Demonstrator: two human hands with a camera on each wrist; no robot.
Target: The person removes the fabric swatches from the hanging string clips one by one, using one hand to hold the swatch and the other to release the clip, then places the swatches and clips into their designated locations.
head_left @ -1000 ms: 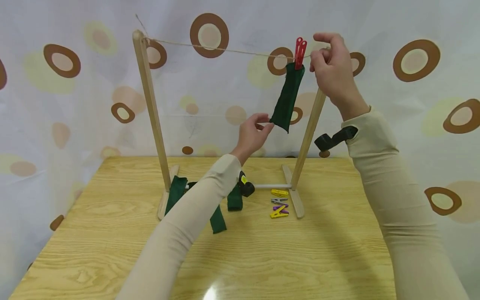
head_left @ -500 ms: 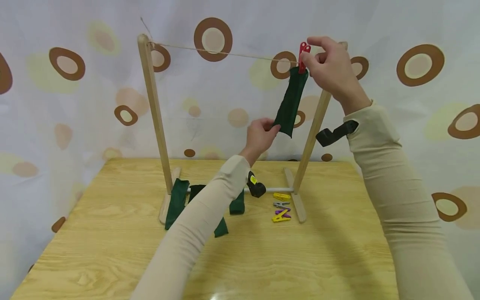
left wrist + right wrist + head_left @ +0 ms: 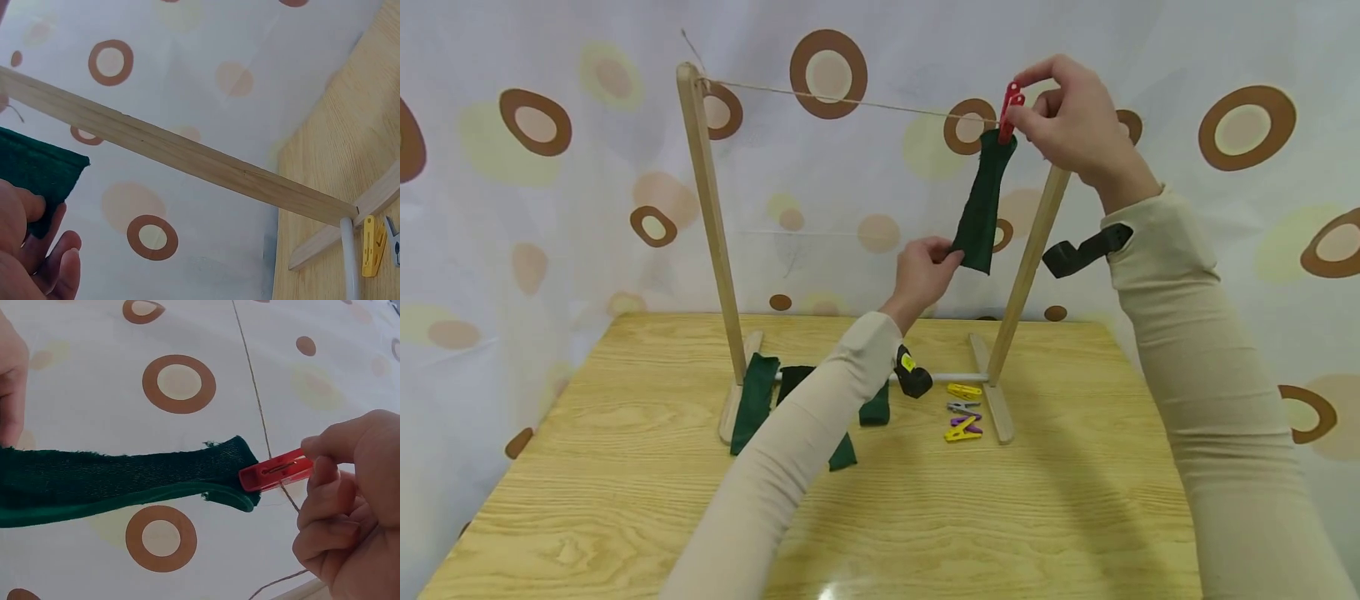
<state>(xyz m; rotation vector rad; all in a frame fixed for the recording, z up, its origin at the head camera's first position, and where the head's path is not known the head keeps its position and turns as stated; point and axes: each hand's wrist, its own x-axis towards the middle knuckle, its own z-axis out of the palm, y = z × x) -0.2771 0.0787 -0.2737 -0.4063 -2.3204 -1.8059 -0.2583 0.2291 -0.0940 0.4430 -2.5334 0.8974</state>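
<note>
A dark green strip of cloth [image 3: 985,200] hangs from a thin twine line [image 3: 865,103], held there by a red clothespin [image 3: 1007,117]. My right hand [image 3: 1078,129] pinches the handle ends of this clothespin between thumb and index finger. In the right wrist view, the pin's jaws [image 3: 284,470] overlap the cloth's top edge and the twine crosses the pin. My left hand [image 3: 921,271] pinches the lower left corner of the cloth. The left wrist view has the cloth's bottom end [image 3: 47,169] between thumb and fingers.
A wooden stand has two posts [image 3: 711,208] and a white bar [image 3: 955,377] low down. Several green cloth strips [image 3: 755,406] lie at its left foot, partly behind my left sleeve. Beside the right foot [image 3: 998,412] are yellow, grey and purple clothespins [image 3: 962,429] on the wooden table [image 3: 1000,517].
My right hand has come from beside the red clothespin on the right and now pinches its handles. My left hand has moved slightly right and pinches the cloth's lower corner.
</note>
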